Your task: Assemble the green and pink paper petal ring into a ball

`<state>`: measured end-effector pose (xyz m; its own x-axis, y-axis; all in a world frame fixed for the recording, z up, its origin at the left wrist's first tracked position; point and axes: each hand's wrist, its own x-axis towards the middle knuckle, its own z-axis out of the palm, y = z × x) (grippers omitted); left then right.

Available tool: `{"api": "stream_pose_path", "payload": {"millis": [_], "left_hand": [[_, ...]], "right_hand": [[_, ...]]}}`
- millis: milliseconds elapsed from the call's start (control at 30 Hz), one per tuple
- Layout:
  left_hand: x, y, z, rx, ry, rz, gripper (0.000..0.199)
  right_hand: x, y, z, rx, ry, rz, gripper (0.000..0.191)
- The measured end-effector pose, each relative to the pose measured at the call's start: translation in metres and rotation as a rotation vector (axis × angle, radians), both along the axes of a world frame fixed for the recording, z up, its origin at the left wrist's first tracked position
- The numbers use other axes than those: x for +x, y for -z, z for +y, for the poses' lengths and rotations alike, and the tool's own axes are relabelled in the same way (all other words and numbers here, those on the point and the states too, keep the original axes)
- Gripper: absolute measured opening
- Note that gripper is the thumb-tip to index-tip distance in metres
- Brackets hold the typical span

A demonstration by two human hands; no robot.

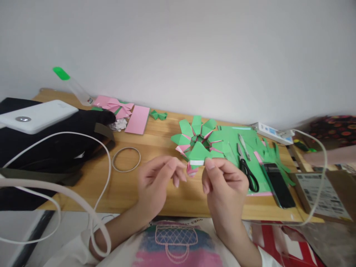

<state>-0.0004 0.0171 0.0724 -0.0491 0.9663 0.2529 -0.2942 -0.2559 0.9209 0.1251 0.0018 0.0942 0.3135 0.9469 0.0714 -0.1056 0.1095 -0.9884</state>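
My right hand (pixel 226 185) pinches a folded green paper piece (pixel 198 151) at its right corner. A white strip (pixel 197 162) runs along this piece's lower edge. Just left of it is my left hand (pixel 158 185), with thumb and forefinger closed together; anything between them is too small to make out. Directly behind the held piece, a ring-shaped green and pink paper flower (pixel 197 125) rests on the table (pixel 125 193), partly covered by it. Pink folded paper (pixel 191 170) shows below the white strip.
Right of the flower, a green sheet (pixel 230 141) bears black-handled scissors (pixel 247 174), a utility knife (pixel 244 146) and a phone (pixel 278 185). Leftward lie a tape ring (pixel 126 160), pink paper (pixel 138 119), a green bow (pixel 158 115) and a black bag (pixel 69 148). A white cable (pixel 104 148) loops at left.
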Motion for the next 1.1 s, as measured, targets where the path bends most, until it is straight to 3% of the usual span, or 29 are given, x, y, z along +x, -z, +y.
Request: {"api": "stream_pose_path", "payload": {"millis": [100, 167, 233, 367, 600, 867, 1100], "left_hand": [[-0.015, -0.003, 0.006, 0.265, -0.150, 0.294, 0.014], [-0.024, -0.006, 0.012, 0.524, -0.165, 0.601, 0.029], [-0.029, -0.010, 0.016, 0.680, -0.160, 0.829, 0.031], [-0.030, -0.015, 0.019, 0.836, -0.197, 0.941, 0.026], [-0.027, -0.021, 0.012, 0.875, -0.231, 0.951, 0.013], [-0.028, -0.015, 0.009, 0.839, -0.252, 0.929, 0.018], [-0.024, -0.014, 0.010, 0.866, -0.230, 0.966, 0.017]], "right_hand": [[0.008, -0.003, 0.002, -0.048, -0.068, 0.005, 0.022], [0.013, -0.005, 0.004, -0.097, -0.137, 0.029, 0.023], [0.015, -0.007, 0.005, -0.145, -0.209, 0.053, 0.023], [0.016, -0.008, 0.005, -0.193, -0.310, 0.103, 0.023], [0.015, -0.010, 0.005, -0.183, -0.314, 0.133, 0.023], [0.022, -0.008, -0.002, -0.036, -0.414, 0.035, 0.008], [0.024, -0.010, -0.003, -0.068, -0.423, 0.003, 0.007]]}}
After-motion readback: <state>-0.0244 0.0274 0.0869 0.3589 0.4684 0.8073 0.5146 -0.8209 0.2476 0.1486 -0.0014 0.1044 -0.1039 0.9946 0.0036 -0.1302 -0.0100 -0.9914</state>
